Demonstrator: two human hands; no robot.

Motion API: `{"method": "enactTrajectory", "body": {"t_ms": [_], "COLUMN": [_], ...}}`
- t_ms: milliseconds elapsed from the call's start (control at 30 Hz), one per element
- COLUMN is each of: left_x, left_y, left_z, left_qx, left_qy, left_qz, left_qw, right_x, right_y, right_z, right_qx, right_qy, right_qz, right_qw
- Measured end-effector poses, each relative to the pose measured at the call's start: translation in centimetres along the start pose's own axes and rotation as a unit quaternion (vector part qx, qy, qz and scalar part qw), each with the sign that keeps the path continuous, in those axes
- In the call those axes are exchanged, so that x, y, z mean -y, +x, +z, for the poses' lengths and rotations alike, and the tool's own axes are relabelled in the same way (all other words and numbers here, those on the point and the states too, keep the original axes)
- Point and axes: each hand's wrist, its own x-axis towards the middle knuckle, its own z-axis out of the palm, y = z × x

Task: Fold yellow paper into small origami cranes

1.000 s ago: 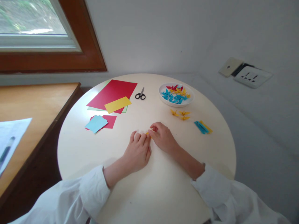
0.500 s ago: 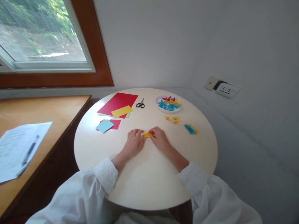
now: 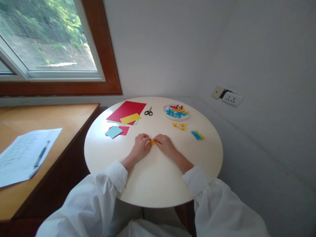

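Note:
Between both hands, low over the round white table (image 3: pixel 153 184), is a small folded piece of yellow paper (image 3: pixel 153 142), mostly hidden by fingers. My left hand (image 3: pixel 142 145) pinches its left side with closed fingers. From the right, my right hand (image 3: pixel 165 144) grips the other side of the yellow paper, its fingers also closed. Just beyond the right hand lie a few yellow paper cranes (image 3: pixel 183 125). To the left hand's far left sits a stack of light blue paper squares (image 3: pixel 114 132), partly covering red paper (image 3: pixel 125 130).
Farther back are red sheets (image 3: pixel 128 110), a yellow strip (image 3: pixel 130 118), scissors (image 3: pixel 148 112) and a white plate (image 3: pixel 169 118) of coloured cranes. Blue and yellow folded strips (image 3: pixel 197 135) lie at right. A wooden desk (image 3: pixel 74 115) on the left bears papers (image 3: pixel 24 154) and a pen (image 3: pixel 41 153).
The hands have drawn slightly closer together, and less of the yellow paper shows between them. The whole view has shifted a little with the head.

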Motion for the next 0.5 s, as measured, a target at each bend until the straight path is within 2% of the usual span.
{"method": "enactTrajectory", "body": {"t_ms": [167,500], "left_x": [-0.04,-0.81], "left_y": [-0.16,-0.23], "left_z": [0.12,-0.36], "left_qx": [-0.007,0.017], "left_qy": [0.015,0.028], "left_qz": [0.001,0.013], "left_qw": [1.000,0.999], "right_x": [0.27,0.67], "right_y": [0.07,-0.31], "right_z": [-0.05,0.06], "right_qx": [0.029,0.028], "right_qy": [-0.044,-0.132], "right_qz": [-0.028,-0.030], "right_qw": [0.998,0.990]}}
